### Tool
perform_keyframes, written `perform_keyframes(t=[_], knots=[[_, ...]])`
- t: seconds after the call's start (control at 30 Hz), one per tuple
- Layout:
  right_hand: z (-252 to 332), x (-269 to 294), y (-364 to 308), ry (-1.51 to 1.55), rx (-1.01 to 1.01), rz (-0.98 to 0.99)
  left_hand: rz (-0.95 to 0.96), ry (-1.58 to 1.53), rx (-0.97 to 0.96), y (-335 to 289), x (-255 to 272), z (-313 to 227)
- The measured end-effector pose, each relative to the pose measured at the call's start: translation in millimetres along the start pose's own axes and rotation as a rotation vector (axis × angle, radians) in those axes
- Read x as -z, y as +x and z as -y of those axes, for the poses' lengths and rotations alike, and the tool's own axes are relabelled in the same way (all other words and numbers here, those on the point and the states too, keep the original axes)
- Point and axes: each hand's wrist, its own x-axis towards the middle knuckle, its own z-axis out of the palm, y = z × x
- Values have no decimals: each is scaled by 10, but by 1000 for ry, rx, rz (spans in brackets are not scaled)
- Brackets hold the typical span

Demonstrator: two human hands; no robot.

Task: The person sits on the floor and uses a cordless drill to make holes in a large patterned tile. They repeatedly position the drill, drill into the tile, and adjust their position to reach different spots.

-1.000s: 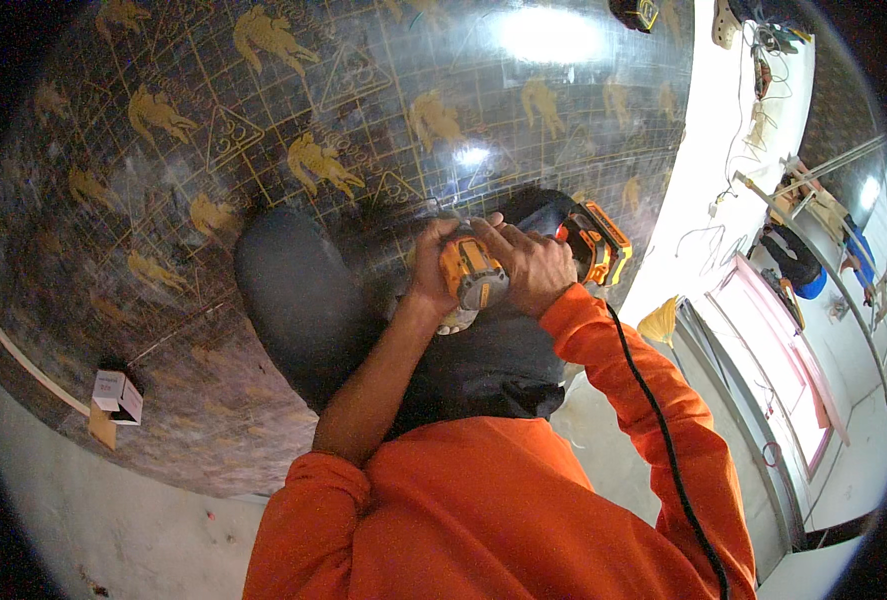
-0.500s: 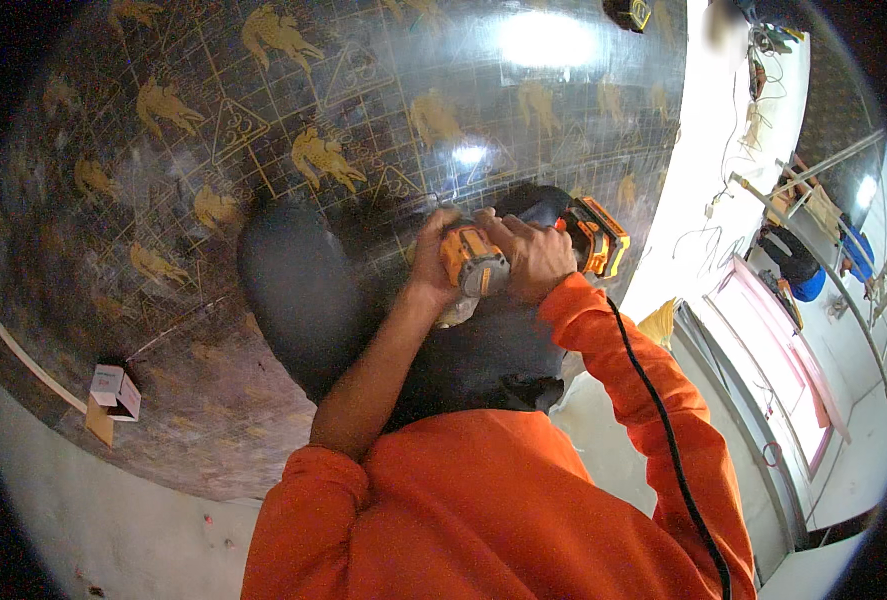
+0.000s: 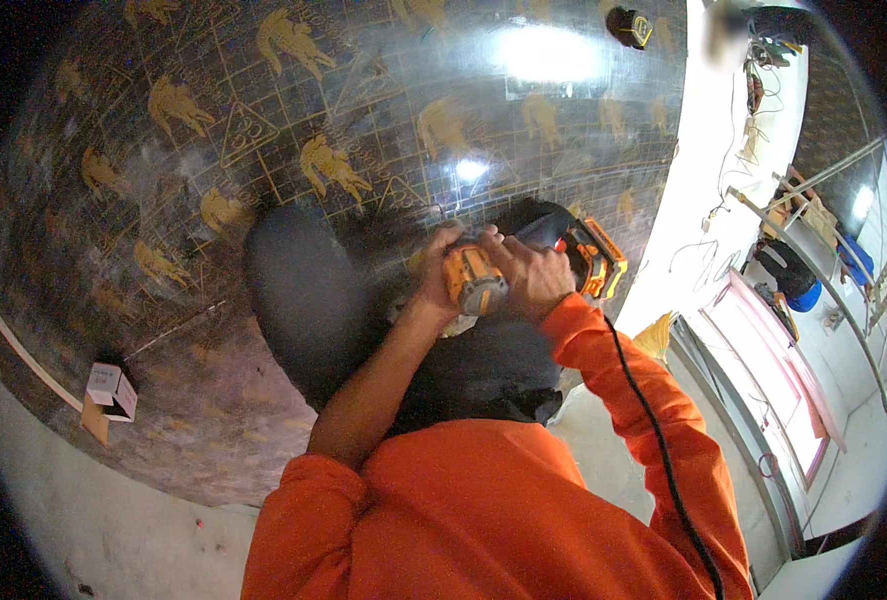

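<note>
Both my hands are on an orange and black cordless drill point(image 3: 475, 278), whose rounded rear end faces me. My left hand point(image 3: 433, 285) is closed against the left side of the drill's body. My right hand point(image 3: 538, 278) wraps its handle, and the orange and black battery point(image 3: 600, 258) sticks out to the right. The drill is held low between my dark-trousered knees, over a dark panel point(image 3: 363, 110) printed with gold figures and grid lines. My hands and the drill's body hide its tip and most of what it points at.
A tape measure point(image 3: 629, 28) lies on the panel at the far right. At left, a small white box point(image 3: 112, 390) sits near the panel's edge. Loose cables, metal scaffold tubes point(image 3: 813, 260) and a person in blue point(image 3: 803, 295) are off to the right. A black cord point(image 3: 653, 430) runs along my right sleeve.
The view has shifted slightly, bringing more of the tape measure into sight. My hands keep the same grip on the drill and have barely moved. The person at right has shifted a little.
</note>
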Motion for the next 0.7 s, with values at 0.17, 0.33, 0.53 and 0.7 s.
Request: perform_keyframes(t=[0.17, 0.33, 0.53, 0.7], knots=[[-170, 77, 67, 132, 20, -70, -123, 144, -72, 69, -92, -35], [-164, 37, 37, 106, -1, -29, 40, -59, -53, 104, -80, 40], [-58, 21, 9, 35, 60, -78, 42, -58, -9, -15, -52, 30], [-78, 49, -9, 83, 49, -131, -29, -92, 20, -40, -42, 1]])
